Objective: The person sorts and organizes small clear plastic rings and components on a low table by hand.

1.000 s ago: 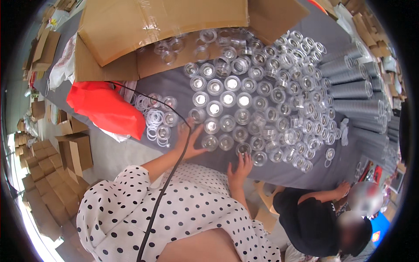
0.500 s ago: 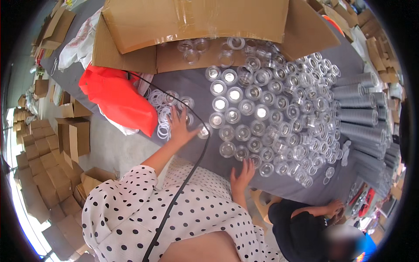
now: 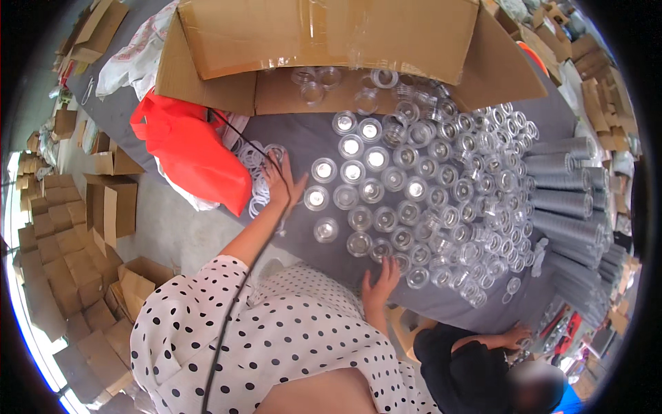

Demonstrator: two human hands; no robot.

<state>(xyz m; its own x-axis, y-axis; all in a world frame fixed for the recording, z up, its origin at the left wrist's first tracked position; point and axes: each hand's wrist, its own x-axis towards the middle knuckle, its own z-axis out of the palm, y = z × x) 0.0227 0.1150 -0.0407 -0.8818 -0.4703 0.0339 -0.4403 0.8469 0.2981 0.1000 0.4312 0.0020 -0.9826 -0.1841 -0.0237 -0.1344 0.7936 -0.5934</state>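
My left hand [image 3: 280, 186] is spread open over the grey cloth, with its fingertips by a small round clear plastic container [image 3: 275, 152] and a heap of white rings [image 3: 256, 165]. A black cable [image 3: 265, 231] passes in front of this hand. To its right are several more containers, among them one with a bright centre [image 3: 316, 198] and one closer to me [image 3: 325, 230]. My right hand [image 3: 380, 284] is at the table's near edge, fingers apart, its tips by a container [image 3: 380, 249] at the border of the large spread. Whether they touch it I cannot tell.
A large open cardboard box [image 3: 331, 41] lies at the back with containers spilling out. A red bag [image 3: 189, 155] sits at the left. Stacks of clear round pieces [image 3: 562, 205] line the right side. A co-worker in black [image 3: 452, 366] is at the lower right.
Containers beside my left hand have shifted right, away from the white rings and toward the large spread. My left hand now reaches beside the remaining one. My right hand stays about where it was.
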